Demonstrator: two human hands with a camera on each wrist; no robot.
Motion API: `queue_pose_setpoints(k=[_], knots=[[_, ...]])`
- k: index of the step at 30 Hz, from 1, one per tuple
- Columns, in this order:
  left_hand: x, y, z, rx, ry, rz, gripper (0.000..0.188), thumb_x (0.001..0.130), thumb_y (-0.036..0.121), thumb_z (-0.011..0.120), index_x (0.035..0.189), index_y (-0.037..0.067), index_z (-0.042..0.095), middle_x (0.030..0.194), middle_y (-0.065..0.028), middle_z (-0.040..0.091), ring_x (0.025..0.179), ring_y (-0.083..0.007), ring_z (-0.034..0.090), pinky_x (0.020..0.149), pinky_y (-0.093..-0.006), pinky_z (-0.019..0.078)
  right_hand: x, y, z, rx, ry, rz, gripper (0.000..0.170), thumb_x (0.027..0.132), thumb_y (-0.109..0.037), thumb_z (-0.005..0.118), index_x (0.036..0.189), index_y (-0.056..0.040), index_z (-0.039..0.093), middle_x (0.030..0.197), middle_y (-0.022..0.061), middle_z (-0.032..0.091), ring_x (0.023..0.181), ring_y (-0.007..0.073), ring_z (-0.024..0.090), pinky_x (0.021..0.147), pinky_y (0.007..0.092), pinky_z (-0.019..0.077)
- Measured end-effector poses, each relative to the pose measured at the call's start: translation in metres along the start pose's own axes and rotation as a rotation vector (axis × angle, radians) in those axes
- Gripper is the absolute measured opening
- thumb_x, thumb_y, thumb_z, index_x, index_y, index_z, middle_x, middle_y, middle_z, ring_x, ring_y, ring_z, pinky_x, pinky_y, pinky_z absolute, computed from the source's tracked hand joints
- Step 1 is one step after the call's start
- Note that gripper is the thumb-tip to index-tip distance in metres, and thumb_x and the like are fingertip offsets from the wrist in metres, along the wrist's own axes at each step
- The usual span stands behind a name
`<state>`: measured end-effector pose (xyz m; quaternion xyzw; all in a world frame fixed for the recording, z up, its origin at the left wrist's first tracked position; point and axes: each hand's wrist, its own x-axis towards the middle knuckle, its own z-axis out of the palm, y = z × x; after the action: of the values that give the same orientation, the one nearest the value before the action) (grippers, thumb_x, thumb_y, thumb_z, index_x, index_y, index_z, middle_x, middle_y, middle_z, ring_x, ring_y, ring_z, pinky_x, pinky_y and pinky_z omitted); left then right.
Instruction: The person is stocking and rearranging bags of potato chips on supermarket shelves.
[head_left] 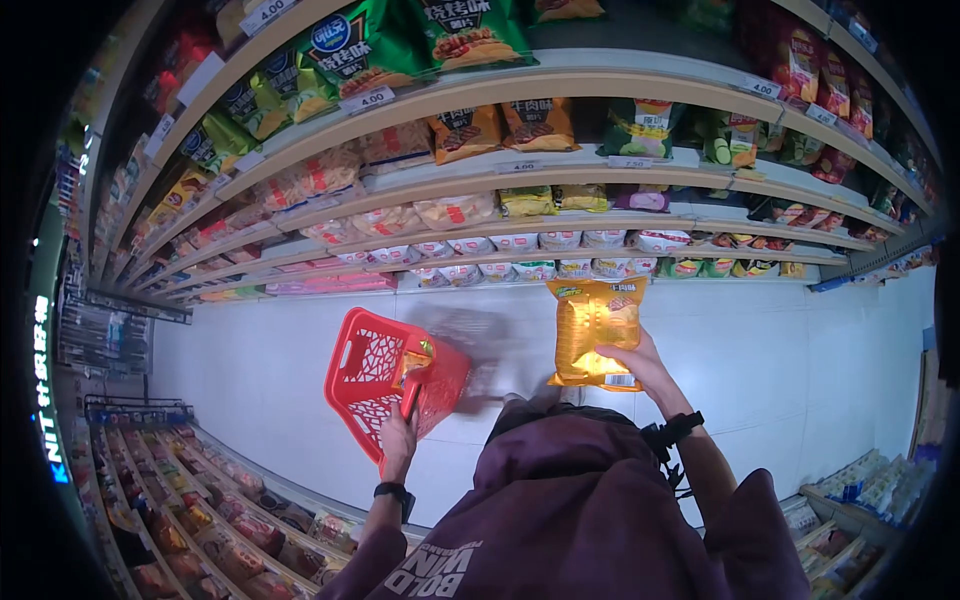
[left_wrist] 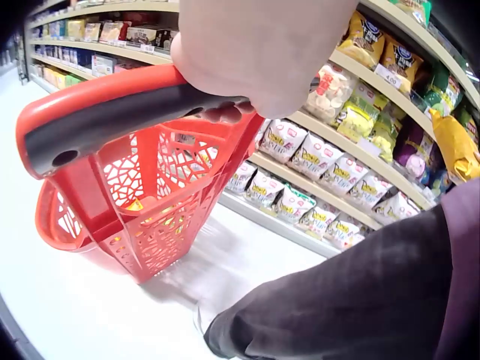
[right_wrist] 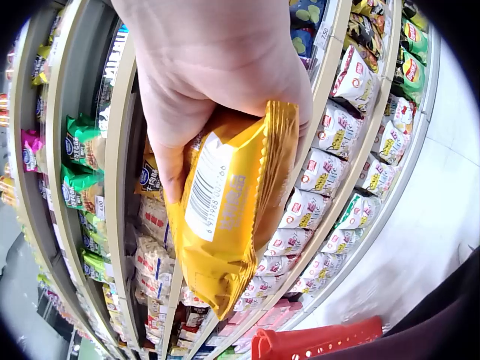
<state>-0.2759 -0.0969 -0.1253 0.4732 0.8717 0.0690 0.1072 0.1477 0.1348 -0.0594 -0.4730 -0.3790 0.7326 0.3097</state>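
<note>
My right hand [head_left: 641, 362] grips a golden-yellow bag of chips [head_left: 597, 325] by its side, thumb lying across the front. In the right wrist view the bag [right_wrist: 225, 202] shows a white barcode label and a crimped end seam. My left hand [head_left: 398, 440] holds the handle of a red plastic shopping basket [head_left: 345, 395], its fingers round the dark grip. The left wrist view shows the basket's handle [left_wrist: 112, 112] and pierced walls, with the left hand [left_wrist: 259, 52] at the top. A small colourful package [head_left: 416, 362] sits inside the basket.
Curved-looking shelves [head_left: 600, 75] ahead carry rows of snack bags, with orange chip bags [head_left: 505, 127] on one level and white bags [left_wrist: 315, 159] lower down. More stocked shelves [head_left: 210, 520] stand behind at the left. Pale floor [head_left: 780, 340] lies between them.
</note>
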Motion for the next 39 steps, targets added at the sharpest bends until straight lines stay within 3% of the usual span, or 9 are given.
queue_pose_setpoints(k=[4,10,15,19,23,29,39], knots=[[0.038,0.02,-0.012,-0.018,0.026,-0.117,0.035,0.09,0.03,0.059,0.1,-0.003,0.056,0.071,-0.028,0.063,0.07,-0.0458,0.064,0.063,-0.0528,0.0507,0.013,-0.005,0.008,-0.041,-0.06,0.002,0.067,0.076,-0.006,0.077,0.133,-0.0019,0.042,0.123,0.0096,0.059,0.112,0.0183,0.058,0.098,0.0325,0.0456],[0.08,0.024,-0.011,-0.06,0.13,-0.096,0.03,0.088,0.026,0.06,0.094,-0.003,0.058,0.071,-0.028,0.062,0.072,-0.0459,0.064,0.066,-0.0533,0.0511,0.017,-0.032,0.03,-0.099,-0.146,-0.024,0.07,0.076,-0.007,0.078,0.135,-0.0025,0.04,0.125,0.0086,0.057,0.115,0.018,0.056,0.099,0.0327,0.0448],[0.064,0.023,-0.006,-0.033,0.108,-0.069,0.046,0.084,0.038,0.069,0.097,-0.005,0.059,0.072,-0.0271,0.063,0.071,-0.0436,0.065,0.062,-0.0508,0.0514,0.02,-0.035,0.026,-0.116,-0.149,-0.029,0.071,0.076,-0.007,0.078,0.135,-0.003,0.039,0.126,0.0081,0.057,0.116,0.018,0.055,0.099,0.0327,0.0447],[0.059,0.035,-0.024,-0.049,0.011,-0.101,0.048,0.083,0.043,0.068,0.099,-0.002,0.059,0.074,-0.0278,0.063,0.075,-0.0452,0.064,0.067,-0.0525,0.0508,0.018,-0.026,0.023,-0.086,-0.148,-0.001,0.071,0.076,-0.007,0.077,0.135,-0.0023,0.039,0.126,0.0086,0.057,0.116,0.0179,0.055,0.099,0.0323,0.0451],[0.101,0.021,-0.012,-0.019,0.098,-0.019,0.052,0.083,0.047,0.067,0.097,-0.003,0.059,0.075,-0.0266,0.064,0.076,-0.0444,0.064,0.066,-0.0518,0.0509,0.021,-0.016,0.024,-0.096,-0.147,0.014,0.07,0.076,-0.006,0.078,0.134,-0.0015,0.04,0.125,0.0088,0.057,0.115,0.0178,0.056,0.098,0.032,0.0454],[0.141,0.016,-0.019,0.039,0.059,-0.021,0.061,0.079,0.054,0.068,0.097,-0.004,0.06,0.079,-0.0249,0.066,0.078,-0.0429,0.065,0.067,-0.0507,0.0519,0.013,-0.031,0.037,-0.109,-0.161,-0.082,0.071,0.074,-0.006,0.079,0.134,-0.0018,0.04,0.125,0.0083,0.056,0.115,0.0174,0.055,0.098,0.0319,0.0456],[0.082,0.004,-0.012,-0.086,0.123,-0.105,0.051,0.081,0.044,0.071,0.095,-0.004,0.061,0.074,-0.0252,0.065,0.074,-0.0437,0.065,0.067,-0.0508,0.0514,-0.006,-0.003,-0.009,-0.013,0.013,-0.115,0.076,0.073,-0.006,0.08,0.136,-0.0017,0.037,0.126,0.0091,0.056,0.116,0.0191,0.055,0.1,0.0328,0.0456]])
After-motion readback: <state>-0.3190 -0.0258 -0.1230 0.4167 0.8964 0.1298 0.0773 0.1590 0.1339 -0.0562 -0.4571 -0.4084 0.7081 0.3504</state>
